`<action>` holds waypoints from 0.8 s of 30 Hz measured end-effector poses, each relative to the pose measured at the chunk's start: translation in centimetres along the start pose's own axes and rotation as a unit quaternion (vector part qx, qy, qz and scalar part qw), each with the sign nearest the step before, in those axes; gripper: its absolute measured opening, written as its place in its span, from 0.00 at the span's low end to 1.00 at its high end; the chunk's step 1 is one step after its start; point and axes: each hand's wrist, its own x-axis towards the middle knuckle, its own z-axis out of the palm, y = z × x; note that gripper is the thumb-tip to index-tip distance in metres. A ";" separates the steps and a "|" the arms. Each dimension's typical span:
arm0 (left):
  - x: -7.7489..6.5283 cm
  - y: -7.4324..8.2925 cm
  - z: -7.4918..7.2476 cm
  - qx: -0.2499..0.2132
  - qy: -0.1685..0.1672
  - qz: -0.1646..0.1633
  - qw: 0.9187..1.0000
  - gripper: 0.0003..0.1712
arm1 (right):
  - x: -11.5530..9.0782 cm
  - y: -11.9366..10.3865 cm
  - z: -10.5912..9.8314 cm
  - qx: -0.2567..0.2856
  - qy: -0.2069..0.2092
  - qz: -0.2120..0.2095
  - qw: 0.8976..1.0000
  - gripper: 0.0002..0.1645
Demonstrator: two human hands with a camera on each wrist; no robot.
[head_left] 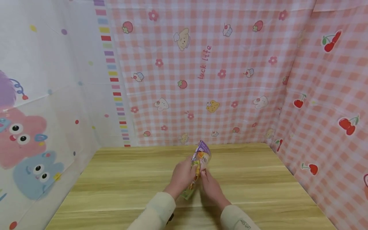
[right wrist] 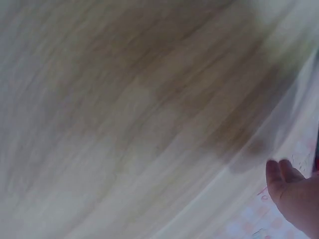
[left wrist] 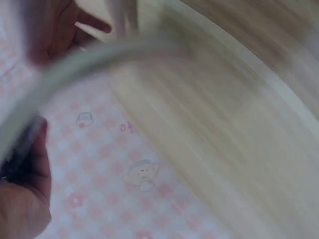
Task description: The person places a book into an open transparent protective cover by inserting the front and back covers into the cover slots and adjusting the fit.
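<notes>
A colourful snack bag (head_left: 204, 157), purple at the top and green at its lower end, is held upright and tilted above the table in the head view. My left hand (head_left: 182, 174) grips its left side with fingers curled round it. On the right side, my right hand (head_left: 211, 187) pinches the bag's edge between thumb and fingers. In the left wrist view, the hand (left wrist: 22, 209) at the lower left is beside something dark, and a blurred pale strip crosses the picture. The right wrist view catches only part of a hand (right wrist: 291, 194); the bag is not clear there.
Beneath the hands lies a wood-grain table (head_left: 129, 179). A pink checked cloth (head_left: 172, 64) hangs behind it, a cherry-printed cloth (head_left: 325, 95) stands on the right, and a white cartoon-printed sheet (head_left: 74, 105) on the left.
</notes>
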 end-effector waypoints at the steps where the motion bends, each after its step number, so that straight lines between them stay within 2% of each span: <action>1: 0.0 0.0 -0.2 -0.055 -0.004 -0.017 0.998 0.17 | 0.1 -0.1 -0.3 0.038 0.003 0.026 0.999 0.35; 3: 0.0 -0.1 -0.4 -0.156 -0.015 -0.059 0.986 0.19 | 0.2 -0.5 -0.8 0.091 0.010 0.070 0.993 0.37; 6: -0.3 -0.9 -0.5 -0.251 -0.020 -0.127 0.959 0.18 | 0.5 -0.7 -1.4 0.166 0.022 0.125 0.978 0.34; 7: -0.4 -1.3 -0.5 -0.263 -0.017 -0.141 0.954 0.18 | 0.6 -0.7 -1.5 0.177 0.024 0.138 0.974 0.32; 10: -0.5 -2.6 -0.4 -0.276 -0.002 -0.165 0.947 0.21 | 1.0 -0.6 -1.7 0.198 0.036 0.181 0.963 0.28; 13: -0.6 -4.1 -0.3 -0.308 0.004 -0.180 0.934 0.27 | 1.3 -0.4 -1.7 0.198 0.037 0.205 0.958 0.27; 16: -0.7 -5.1 -0.4 -0.364 -0.002 -0.210 0.907 0.32 | 1.5 -0.3 -1.5 0.207 0.033 0.221 0.953 0.27; 20: -1.0 -5.8 -0.7 -0.437 -0.017 -0.247 0.865 0.32 | 1.7 -0.2 -1.1 0.228 0.029 0.242 0.943 0.28; 21: -1.1 -5.8 -0.8 -0.445 -0.020 -0.252 0.859 0.32 | 1.7 -0.2 -1.1 0.235 0.029 0.245 0.940 0.28; 23: -1.3 -5.8 -1.0 -0.456 -0.022 -0.259 0.851 0.32 | 1.6 -0.3 -1.0 0.241 0.028 0.239 0.940 0.29; 24: -1.4 -5.8 -1.0 -0.451 -0.020 -0.261 0.853 0.32 | 1.6 -0.3 -0.9 0.244 0.027 0.235 0.940 0.29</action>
